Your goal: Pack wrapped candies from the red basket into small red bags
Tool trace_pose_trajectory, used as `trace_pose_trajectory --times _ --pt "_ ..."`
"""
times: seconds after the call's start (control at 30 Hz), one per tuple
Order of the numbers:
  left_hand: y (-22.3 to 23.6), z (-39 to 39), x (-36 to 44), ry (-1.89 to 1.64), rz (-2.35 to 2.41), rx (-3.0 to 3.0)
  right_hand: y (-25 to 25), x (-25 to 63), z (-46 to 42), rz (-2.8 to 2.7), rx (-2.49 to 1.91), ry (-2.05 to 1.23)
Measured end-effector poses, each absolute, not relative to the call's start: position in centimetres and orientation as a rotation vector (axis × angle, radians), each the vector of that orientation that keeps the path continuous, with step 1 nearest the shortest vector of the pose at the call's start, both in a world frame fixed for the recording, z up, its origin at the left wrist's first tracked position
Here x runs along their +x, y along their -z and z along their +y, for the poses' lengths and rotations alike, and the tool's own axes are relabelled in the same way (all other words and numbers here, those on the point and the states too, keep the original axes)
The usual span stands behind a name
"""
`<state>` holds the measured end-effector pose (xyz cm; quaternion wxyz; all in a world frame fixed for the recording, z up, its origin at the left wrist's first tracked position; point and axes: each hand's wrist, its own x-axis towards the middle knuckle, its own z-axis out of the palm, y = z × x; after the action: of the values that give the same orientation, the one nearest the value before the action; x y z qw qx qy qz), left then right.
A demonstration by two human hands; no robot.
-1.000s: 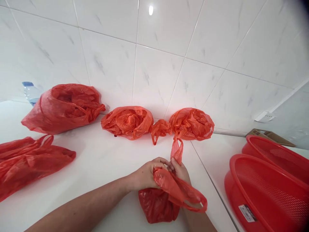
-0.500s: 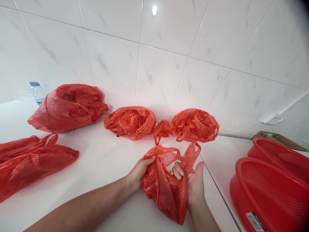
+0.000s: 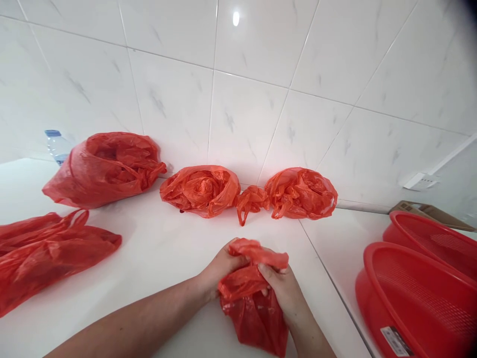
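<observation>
**Both hands closed on bag, handles folded down**

Both hands have drawn together since the last look. The right palm no longer lies open, and the upright handle has folded into a flat strip across the top of the red plastic bag (image 3: 253,323). It sits at 6 o'clock on the white counter (image 3: 156,263), its loose lower part resting on the surface. The left hand (image 3: 219,268) wraps it from 8 o'clock, fingers clenched over the fold, their tips hidden by plastic. The right hand (image 3: 283,293) presses in from 4 o'clock, fingers curled and grasping the folded layers.

Ahead at 12 o'clock, two bundled bags (image 3: 201,191) (image 3: 301,194) sit against the wall tiles (image 3: 238,119), a small knotted bag (image 3: 251,201) between them. A fatter bundle (image 3: 104,171) lies at 11 o'clock, with a water bottle (image 3: 55,146) behind it. A flat loose bag (image 3: 48,256) lies at 9 o'clock, and two red baskets (image 3: 413,303) at 3 o'clock.

Risk: thin, slick plastic. Any slack in either grip could let the fold spring open. A wide elbow swing could knock the bundles.
</observation>
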<state>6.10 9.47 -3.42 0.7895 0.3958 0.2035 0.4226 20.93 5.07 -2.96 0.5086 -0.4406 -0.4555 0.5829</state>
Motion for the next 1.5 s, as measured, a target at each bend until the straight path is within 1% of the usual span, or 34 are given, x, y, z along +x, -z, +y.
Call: trace_pose_trajectory --times 0.07,0.23,0.3,0.4,0.47,0.53,0.63,0.73,0.9,1.0,1.07,1.33,1.5 --pt "3.4 9.0 6.4 -0.915 0.479 1.021 2.8 20.8 5.3 -1.067 -1.123 -1.321" --pt "2.8 7.6 6.6 -0.902 0.629 1.335 2.4 20.7 5.8 -0.786 -1.312 -1.185" --pt "2.5 7.3 6.5 -0.901 0.597 1.362 2.4 20.6 5.7 -0.865 -1.377 -1.098" --pt "2.3 7.5 6.4 -0.933 0.602 1.223 2.1 20.3 5.1 -1.082 -1.350 -1.015" --pt "2.3 7.9 6.4 -0.892 0.603 1.075 1.7 20.1 4.7 -1.151 -1.256 -1.085" --pt "2.4 8.3 6.4 -0.875 0.590 0.972 1.3 20.1 4.4 -1.148 -1.106 -1.233" --pt "2.5 8.7 6.4 -0.905 0.576 0.947 1.1 20.5 4.3 -1.067 -0.881 -1.423" --pt "2.4 8.7 6.3 -0.895 0.614 0.947 1.5 21.2 4.5 -1.057 -0.901 -1.448" --pt "2.1 8.4 6.2 -0.922 0.574 0.828 1.9 21.6 4.9 -1.246 -1.156 -1.276" --pt "2.2 8.2 6.2 -0.957 0.520 0.840 1.6 21.2 5.0 -1.253 -1.342 -1.098" --pt "2.3 8.2 6.2 -0.965 0.528 0.901 1.5 20.9 5.0 -1.243 -1.428 -1.034" --pt "1.5 7.9 6.0 -0.948 0.578 1.365 1.7 21.1 5.0 -1.226 -1.531 -0.876" --pt "1.9 7.8 5.8 -0.946 0.636 1.618 1.6 21.0 5.0 -1.189 -1.419 -0.853"
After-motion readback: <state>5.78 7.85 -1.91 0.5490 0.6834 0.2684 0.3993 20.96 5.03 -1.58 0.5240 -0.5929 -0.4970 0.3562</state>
